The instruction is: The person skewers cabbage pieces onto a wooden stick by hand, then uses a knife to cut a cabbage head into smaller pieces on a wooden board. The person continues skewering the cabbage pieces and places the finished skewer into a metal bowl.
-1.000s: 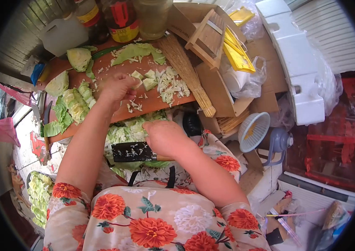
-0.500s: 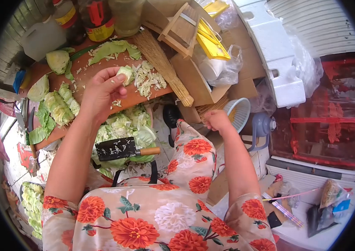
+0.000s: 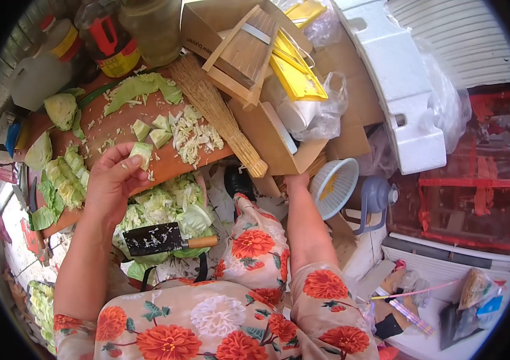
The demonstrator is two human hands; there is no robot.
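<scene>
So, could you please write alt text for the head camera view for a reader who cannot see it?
A person's left hand holds a cabbage piece at the edge of a wooden board strewn with cut cabbage. A cleaver rests on cabbage leaves below, and the right hand reaches toward a cardboard box.

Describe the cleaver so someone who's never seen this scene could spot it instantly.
Find the reddish-brown cutting board at upper left. Below its near edge is a heap of chopped cabbage; the cleaver lies flat on it. Its dark rectangular blade and wooden handle, pointing right, stand out against the pale green leaves.
</scene>
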